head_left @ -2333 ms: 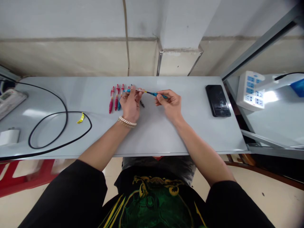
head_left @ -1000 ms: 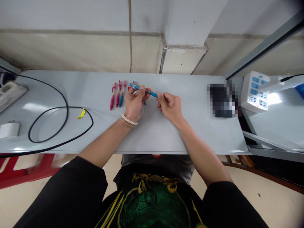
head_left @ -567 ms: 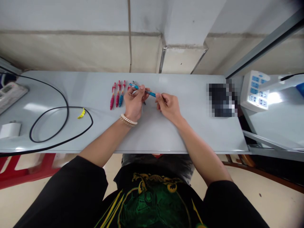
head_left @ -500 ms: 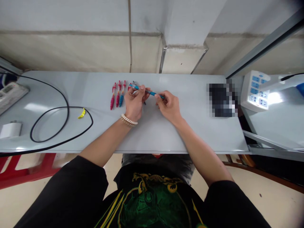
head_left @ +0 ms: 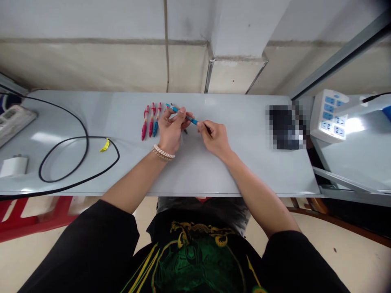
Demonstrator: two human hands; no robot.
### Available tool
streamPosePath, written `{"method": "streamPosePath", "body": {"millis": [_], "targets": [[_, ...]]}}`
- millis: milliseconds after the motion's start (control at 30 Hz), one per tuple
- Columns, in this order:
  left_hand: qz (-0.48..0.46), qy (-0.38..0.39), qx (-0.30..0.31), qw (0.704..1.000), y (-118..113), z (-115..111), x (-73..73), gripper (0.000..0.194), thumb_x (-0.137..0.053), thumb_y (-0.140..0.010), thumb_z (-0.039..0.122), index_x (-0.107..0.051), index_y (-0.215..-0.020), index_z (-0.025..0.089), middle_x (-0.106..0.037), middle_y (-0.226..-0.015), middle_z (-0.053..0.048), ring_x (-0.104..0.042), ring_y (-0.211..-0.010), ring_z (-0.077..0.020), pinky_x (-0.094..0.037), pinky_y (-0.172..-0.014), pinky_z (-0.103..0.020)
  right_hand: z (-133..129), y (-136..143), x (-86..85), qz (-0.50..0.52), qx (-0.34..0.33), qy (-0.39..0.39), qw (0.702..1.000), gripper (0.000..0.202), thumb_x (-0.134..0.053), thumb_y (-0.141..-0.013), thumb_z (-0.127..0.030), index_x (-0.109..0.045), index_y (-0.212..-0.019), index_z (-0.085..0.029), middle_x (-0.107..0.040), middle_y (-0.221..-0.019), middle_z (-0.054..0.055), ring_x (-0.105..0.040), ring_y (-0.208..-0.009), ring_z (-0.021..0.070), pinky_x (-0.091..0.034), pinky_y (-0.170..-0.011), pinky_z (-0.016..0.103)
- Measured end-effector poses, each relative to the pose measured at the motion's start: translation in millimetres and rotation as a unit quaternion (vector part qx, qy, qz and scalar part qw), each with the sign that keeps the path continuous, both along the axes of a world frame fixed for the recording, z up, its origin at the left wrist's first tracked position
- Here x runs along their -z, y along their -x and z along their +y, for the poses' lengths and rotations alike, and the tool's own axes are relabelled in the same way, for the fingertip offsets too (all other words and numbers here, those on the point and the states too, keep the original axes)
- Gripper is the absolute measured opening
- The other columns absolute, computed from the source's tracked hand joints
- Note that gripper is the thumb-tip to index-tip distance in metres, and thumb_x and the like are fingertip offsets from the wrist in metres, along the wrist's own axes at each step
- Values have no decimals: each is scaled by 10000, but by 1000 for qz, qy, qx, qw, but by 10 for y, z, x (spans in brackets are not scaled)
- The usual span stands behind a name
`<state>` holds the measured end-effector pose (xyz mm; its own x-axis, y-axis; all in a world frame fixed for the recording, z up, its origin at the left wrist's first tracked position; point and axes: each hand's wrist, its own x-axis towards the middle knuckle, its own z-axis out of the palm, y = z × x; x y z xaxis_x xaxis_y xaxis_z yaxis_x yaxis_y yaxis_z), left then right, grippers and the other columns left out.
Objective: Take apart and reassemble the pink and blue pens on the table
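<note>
A blue pen (head_left: 191, 119) is held above the table, slanting down to the right between both hands. My left hand (head_left: 171, 130), with pale bracelets at the wrist, is closed around its upper part. At the lower end, my right hand (head_left: 214, 137) pinches the pen with thumb and fingers, which partly hide the grip. Just left of my left hand lie a red pen (head_left: 144, 124), a second red pen (head_left: 151, 121) and a pen with a red top and blue grip (head_left: 157, 122). Dark-tipped items beneath my left hand are mostly hidden.
On the left, a black cable (head_left: 87, 142) with a yellow tag (head_left: 105, 145) loops over the table (head_left: 195, 175), near a white charger (head_left: 14, 166) and a white power strip (head_left: 15, 120). To the right are a blurred-out dark object (head_left: 284, 127) and a socket block (head_left: 327, 116).
My right hand has shifted slightly left along the pen, and its fingers now cover more of the lower end. My left hand has moved a little left. The pens on the table lie as before.
</note>
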<state>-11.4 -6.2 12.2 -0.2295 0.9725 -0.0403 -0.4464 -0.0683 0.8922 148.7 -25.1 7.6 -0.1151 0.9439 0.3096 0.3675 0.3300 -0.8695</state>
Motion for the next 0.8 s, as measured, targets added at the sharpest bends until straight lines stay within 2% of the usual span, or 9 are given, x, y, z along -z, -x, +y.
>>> {"method": "streamPosePath", "body": {"millis": [100,200,300,367,433,533,600,667,800], "targets": [[21,-12,21,999,26,4,-5,389,-1007,-816,479,-709,-885,238,-809,-840,-25,-793,-783,-172,-611,-687,-273,-7,12,31,35,-48,64,996,759,-424,-995,-926,-551,-683,-246,-438,-542,-42,-386,-505,115,-323,-524,301],[72,-34,12,997,83,23,-56,370,-969,-843,539,-746,-921,254,-798,-843,-41,-765,-757,-196,-550,-631,-310,1,43,83,22,-71,58,996,706,-434,-1041,-859,-645,-787,-235,-557,-617,-16,-486,-565,133,-409,-569,298],[170,-58,-58,982,230,92,-122,281,-910,-900,506,-795,-1022,280,-724,-750,-14,-699,-701,-205,-540,-688,-356,3,77,142,-48,-55,-13,997,525,-560,-1069,-705,-756,-1149,-225,-722,-913,45,-595,-728,161,-527,-717,315],[275,-74,-98,954,376,161,-135,208,-867,-925,453,-814,-1044,291,-680,-757,-4,-681,-748,-211,-544,-768,-359,-14,90,164,-109,-53,-44,992,441,-613,-1085,-543,-712,-1400,-251,-729,-1134,88,-650,-887,195,-577,-833,348],[366,-74,-106,922,520,234,-101,147,-854,-901,400,-791,-962,282,-678,-799,-21,-710,-904,-252,-550,-919,-361,-45,98,164,-181,-68,-65,979,428,-613,-1096,-401,-681,-1503,-291,-687,-1298,122,-656,-1069,243,-589,-966,406],[466,-68,-74,879,649,316,33,221,-840,-841,345,-647,-767,266,-694,-809,-63,-722,-1134,-349,-473,-1187,-452,-84,123,141,-288,-99,-85,949,436,-623,-1095,-341,-688,-1526,-328,-625,-1473,146,-603,-1252,318,-543,-1117,523],[505,-81,-56,857,661,340,141,211,-805,-824,331,-610,-776,264,-715,-830,-90,-707,-1231,-402,-371,-1295,-547,-84,151,133,-330,-109,-89,933,422,-630,-1093,-349,-707,-1507,-316,-621,-1511,153,-573,-1302,353,-525,-1144,569],[521,-96,-48,847,643,342,228,156,-770,-823,321,-640,-877,254,-741,-886,-113,-689,-1284,-430,-289,-1341,-612,-59,174,135,-338,-112,-93,930,379,-619,-1093,-317,-746,-1443,-245,-646,-1474,171,-570,-1306,358,-525,-1159,556],[545,-102,-53,830,625,311,280,234,-758,-804,263,-662,-1015,232,-768,-1066,-166,-633,-1371,-470,-205,-1362,-685,23,152,154,-307,-95,-68,945,339,-474,-1110,-177,-810,-1159,-166,-698,-1259,177,-646,-1190,305,-574,-1085,447]]}}
